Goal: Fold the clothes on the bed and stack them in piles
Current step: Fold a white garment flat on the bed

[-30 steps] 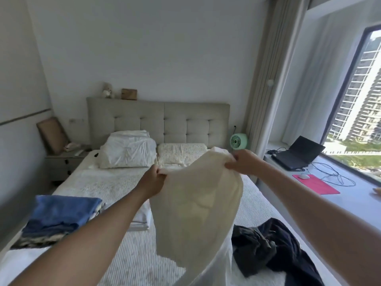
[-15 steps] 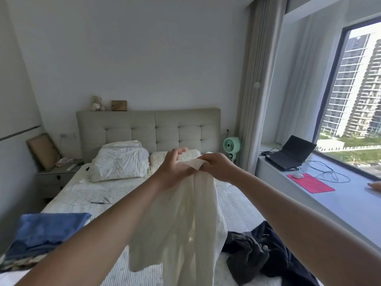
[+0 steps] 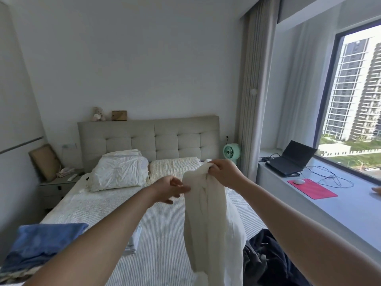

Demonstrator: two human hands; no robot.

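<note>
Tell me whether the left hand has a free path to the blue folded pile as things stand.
Probably yes. The left hand only touches the cream garment, which the right hand grips at the top, and nothing lies between it and the blue folded pile at the lower left.

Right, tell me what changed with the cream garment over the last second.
The cream garment went from spread wide between both hands to hanging doubled lengthwise. The right hand now pinches its top; the left hand has slid down its edge. The blue pile and dark clothes stayed put.

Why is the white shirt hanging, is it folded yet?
Not yet. The white shirt hangs gathered in a loose strip from the right hand, above the bed; left hand touches its edge.
</note>
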